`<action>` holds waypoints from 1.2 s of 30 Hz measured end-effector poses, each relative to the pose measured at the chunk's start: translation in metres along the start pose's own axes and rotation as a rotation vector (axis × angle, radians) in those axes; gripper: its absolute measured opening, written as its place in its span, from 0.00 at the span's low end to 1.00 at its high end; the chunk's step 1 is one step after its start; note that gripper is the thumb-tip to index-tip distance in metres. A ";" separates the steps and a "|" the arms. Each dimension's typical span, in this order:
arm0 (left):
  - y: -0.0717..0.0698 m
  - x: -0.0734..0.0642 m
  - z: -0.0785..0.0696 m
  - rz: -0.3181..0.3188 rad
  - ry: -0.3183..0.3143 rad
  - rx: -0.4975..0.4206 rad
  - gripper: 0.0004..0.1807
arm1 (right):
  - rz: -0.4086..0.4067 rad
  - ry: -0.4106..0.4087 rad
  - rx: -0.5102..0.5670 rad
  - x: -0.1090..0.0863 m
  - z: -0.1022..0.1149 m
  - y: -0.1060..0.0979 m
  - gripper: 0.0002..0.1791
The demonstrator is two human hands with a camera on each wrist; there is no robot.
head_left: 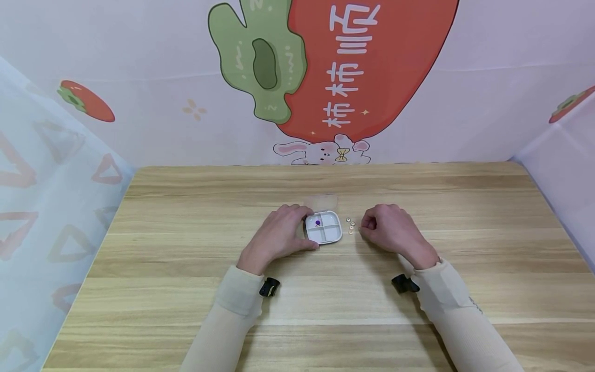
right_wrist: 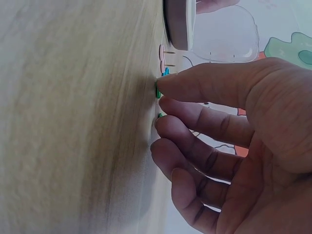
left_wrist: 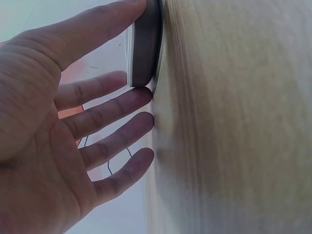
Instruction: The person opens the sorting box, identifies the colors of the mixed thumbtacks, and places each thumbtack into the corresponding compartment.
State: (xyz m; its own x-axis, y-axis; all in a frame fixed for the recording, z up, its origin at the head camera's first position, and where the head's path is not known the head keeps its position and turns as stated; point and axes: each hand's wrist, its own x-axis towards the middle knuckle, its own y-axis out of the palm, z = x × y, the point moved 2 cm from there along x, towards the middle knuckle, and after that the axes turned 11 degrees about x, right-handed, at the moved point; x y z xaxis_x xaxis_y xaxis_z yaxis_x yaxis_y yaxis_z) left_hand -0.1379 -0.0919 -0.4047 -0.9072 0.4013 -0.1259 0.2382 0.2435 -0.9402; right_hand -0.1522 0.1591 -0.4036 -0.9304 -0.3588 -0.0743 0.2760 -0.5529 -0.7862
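Near the middle of the worktop (head_left: 139, 289), we see a white four-compartment box (head_left: 332, 233), with a purple piece (head_left: 317, 222) in its rear-left compartment and a clear lid (head_left: 322, 202) laid back behind. Our left grip (head_left: 281, 233) is clamped on the box's left end, thumb at the near corner, index finger at the far one. Just right of the box lie small tacks (head_left: 353, 223), and our right grip (head_left: 392, 230) is beside them, fingers curled; we cannot tell whether thumb and forefinger pinch anything.

We judge the tacks very light, stiff and prone to skid, with sharp points; we would take each by the rim of its flat head. The box looks like light, rigid plastic that could slide if nudged, so we would steady it by its end walls and spare the thin lid.

From the head, the tacks are pale specks. Our right wrist view shows their colours: two pink tacks (right_wrist: 162, 52) with pins up, a blue tack (right_wrist: 166, 71), and a green tack (right_wrist: 158, 91) at the thumb tip. Our left wrist view alone shows the other fingers spread below the box's dark side.
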 end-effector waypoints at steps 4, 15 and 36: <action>0.000 0.000 0.000 0.002 0.003 0.009 0.39 | -0.004 0.000 0.002 0.000 0.000 0.000 0.04; 0.000 -0.002 0.002 0.010 0.007 0.000 0.41 | -0.007 0.000 -0.003 0.001 0.001 0.003 0.06; 0.002 0.002 -0.001 0.000 0.017 0.037 0.40 | -0.037 -0.068 0.177 -0.002 0.004 -0.007 0.03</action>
State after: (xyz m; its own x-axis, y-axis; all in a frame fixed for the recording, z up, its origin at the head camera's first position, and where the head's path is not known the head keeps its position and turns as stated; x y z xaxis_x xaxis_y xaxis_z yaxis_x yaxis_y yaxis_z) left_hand -0.1385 -0.0902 -0.4067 -0.9011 0.4164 -0.1211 0.2251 0.2104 -0.9513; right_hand -0.1512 0.1606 -0.3960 -0.9239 -0.3825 -0.0014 0.2858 -0.6878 -0.6673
